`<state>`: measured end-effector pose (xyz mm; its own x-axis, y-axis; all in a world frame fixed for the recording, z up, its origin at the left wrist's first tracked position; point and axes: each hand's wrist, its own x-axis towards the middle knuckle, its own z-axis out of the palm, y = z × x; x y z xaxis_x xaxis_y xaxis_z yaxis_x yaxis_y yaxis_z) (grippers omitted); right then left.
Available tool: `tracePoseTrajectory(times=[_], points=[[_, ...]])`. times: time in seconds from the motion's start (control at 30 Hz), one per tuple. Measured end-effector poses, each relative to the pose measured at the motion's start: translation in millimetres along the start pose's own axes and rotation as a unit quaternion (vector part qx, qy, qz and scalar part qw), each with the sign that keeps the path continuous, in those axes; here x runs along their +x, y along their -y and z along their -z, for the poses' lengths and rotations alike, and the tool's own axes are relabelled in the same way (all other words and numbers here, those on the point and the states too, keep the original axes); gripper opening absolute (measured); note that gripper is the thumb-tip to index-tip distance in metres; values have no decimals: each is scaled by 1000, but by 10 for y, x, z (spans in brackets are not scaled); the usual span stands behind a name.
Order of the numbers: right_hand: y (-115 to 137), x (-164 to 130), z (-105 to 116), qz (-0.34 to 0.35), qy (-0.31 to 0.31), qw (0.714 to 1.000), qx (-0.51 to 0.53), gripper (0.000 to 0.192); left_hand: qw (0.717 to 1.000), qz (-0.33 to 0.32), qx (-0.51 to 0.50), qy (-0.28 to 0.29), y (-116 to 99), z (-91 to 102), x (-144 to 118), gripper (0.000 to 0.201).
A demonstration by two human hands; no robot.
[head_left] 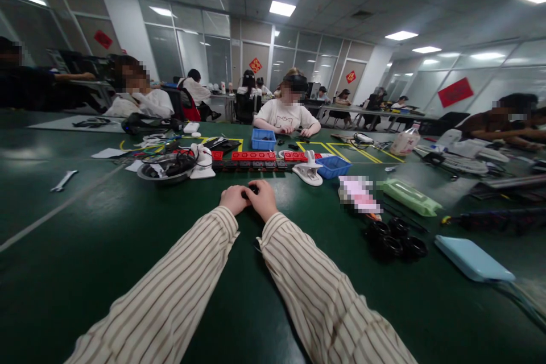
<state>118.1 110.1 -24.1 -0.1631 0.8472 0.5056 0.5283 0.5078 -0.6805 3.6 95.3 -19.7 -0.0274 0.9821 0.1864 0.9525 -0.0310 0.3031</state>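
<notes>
My left hand and my right hand meet over the green table, straight ahead of me. Between their fingers sits a small black part, mostly covered, so its kind does not show. Both hands are closed around it, fingers curled and thumbs close together. Just beyond them runs a row of black sockets and red sockets. A white clip-on base stands to the right of the row, and another white clip-like piece to its left.
A metal bowl of black parts lies at left, a wrench farther left. Blue bins stand ahead. At right are black rings, a green pack and a light-blue box. A person sits opposite.
</notes>
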Motion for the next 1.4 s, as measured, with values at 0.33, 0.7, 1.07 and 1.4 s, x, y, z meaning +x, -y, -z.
tracePoseTrajectory(times=[0.33,0.7,1.07,1.4], points=[[61,-4,-19,-10,13,1000,11,27,998,-42,3,40,-2,-2,91,31],[108,-16,-16,-101,-39,991,-76,32,1000,-13,6,-11,-72,-27,31,33],[80,-13,2,-85,-3,996,-31,9,999,-41,-8,26,-5,-2,70,23],[106,-42,-20,-98,-19,995,-31,30,999,-40,-29,22,-52,13,34,38]])
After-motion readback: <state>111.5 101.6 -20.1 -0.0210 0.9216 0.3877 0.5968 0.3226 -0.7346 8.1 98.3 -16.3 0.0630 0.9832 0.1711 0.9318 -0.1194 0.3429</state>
